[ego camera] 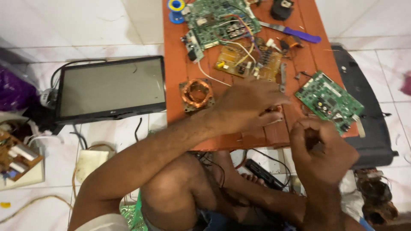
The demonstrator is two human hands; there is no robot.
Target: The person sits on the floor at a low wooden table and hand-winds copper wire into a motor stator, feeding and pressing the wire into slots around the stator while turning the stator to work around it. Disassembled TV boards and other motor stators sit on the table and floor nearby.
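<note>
My left hand lies palm down on the orange wooden worktop, fingers bent over a small part that I cannot make out. My right hand hovers at the near edge of the worktop, at four o'clock from the left, fingers curled in toward the thumb; whether they pinch anything I cannot tell.

At nine o'clock from my left hand, just beside it, sits a copper wire coil. At three o'clock lies a small green circuit board, near my right hand. At twelve o'clock is a tan circuit board with loose wires, and beyond it a large green circuit board. A blue solder spool stands at the far left corner, and a purple-handled knife lies at one o'clock.

The worktop stands low on a white tiled floor. A flat monitor lies on the floor at nine o'clock, cables around it. My bare knee is at six o'clock, under my arms.
</note>
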